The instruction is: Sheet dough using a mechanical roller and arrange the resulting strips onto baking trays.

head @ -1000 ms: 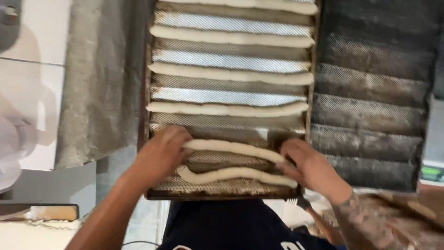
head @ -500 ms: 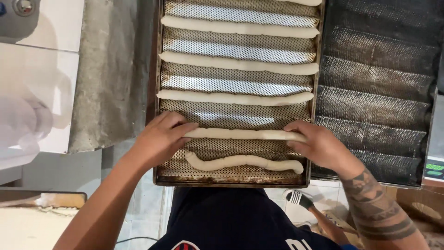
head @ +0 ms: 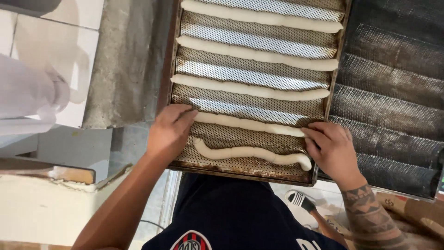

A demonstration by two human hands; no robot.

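A perforated, corrugated metal baking tray [head: 252, 169] lies in front of the person, with long ropes of pale dough resting in its channels. The left hand [head: 169, 132] rests at the tray's left edge, fingers loosely together, touching the left end of a straight dough strand [head: 249, 124] in the second channel from the tray's near rim. The right hand [head: 330, 150] presses the same strand's right end, fingers slightly spread and flat; neither hand grips anything. A wavy dough rope [head: 252, 153] sits in the nearest channel, between the hands. A dark empty tray [head: 393, 92] lies just right of the metal tray.
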